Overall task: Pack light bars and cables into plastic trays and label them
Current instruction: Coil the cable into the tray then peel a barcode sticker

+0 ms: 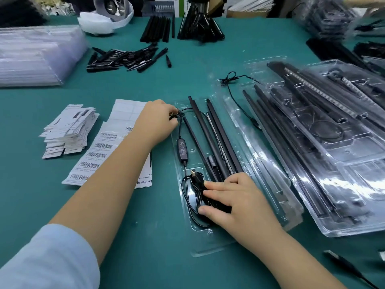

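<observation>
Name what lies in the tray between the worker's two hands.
In the head view, the cable runs between the left hand and right hand, carrying the inline button controller and USB plug, inside the clear tray.

Black cable, teal table

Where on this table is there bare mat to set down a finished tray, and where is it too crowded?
Bare green mat lies between the pile of black spikes and the barcode label sheets; more lies along the near edge beside the open tray. The right side is crowded with stacked filled trays.
</observation>
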`<state>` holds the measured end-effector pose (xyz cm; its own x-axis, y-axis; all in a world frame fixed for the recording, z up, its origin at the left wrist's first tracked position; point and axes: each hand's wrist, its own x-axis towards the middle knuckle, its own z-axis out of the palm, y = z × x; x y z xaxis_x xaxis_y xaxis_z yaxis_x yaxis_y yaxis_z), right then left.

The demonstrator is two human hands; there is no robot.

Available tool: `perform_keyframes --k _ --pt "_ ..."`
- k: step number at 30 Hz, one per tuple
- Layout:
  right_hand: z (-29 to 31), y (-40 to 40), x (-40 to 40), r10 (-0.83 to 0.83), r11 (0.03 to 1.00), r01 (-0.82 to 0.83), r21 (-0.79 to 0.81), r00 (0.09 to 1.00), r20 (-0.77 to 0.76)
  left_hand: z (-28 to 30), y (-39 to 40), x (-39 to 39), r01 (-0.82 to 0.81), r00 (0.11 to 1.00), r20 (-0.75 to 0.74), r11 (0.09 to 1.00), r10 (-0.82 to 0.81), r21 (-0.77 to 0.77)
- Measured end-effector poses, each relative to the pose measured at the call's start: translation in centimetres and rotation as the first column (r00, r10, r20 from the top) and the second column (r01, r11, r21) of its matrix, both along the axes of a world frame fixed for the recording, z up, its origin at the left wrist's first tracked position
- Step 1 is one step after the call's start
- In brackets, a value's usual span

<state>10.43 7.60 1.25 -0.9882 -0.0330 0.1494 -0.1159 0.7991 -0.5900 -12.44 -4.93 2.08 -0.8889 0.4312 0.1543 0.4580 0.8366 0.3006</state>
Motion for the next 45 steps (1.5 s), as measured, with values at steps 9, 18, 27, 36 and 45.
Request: perform_keyframes --k 9,18,27,36,45 --pt "0.0 0.1 0.0 0.001 1.000 -0.001 0.005 1.000 0.020 -0.8 0.8 0.8 0.015 0.999 -0.034 0.997 -0.018 -0.072" --pt "0.4 -0.2 -0.2 0.032 0.998 -0.034 0.054 0.999 0.036 -0.7 1.0 0.6 -0.015 0.999 -0.047 0.993 0.010 -0.116" --pt "-0.7 0.5 -0.1 0.014 0.994 -0.014 0.106 1.000 0.009 -1.1 2.3 0.3 0.262 0.952 -0.056 0.899 -0.300 -0.351" --pt "-0.9 0.5 -0.2 0.008 0.992 -0.004 0.125 0.999 -0.034 2.4 -0.9 5.8 0.294 0.956 -0.029 0.954 -0.293 0.050" --pt "-0.7 0.5 0.0 0.003 0.988 0.003 0.153 0.999 -0.036 0.4 -5.6 14.2 0.187 0.942 0.269 0.980 -0.200 0.075"
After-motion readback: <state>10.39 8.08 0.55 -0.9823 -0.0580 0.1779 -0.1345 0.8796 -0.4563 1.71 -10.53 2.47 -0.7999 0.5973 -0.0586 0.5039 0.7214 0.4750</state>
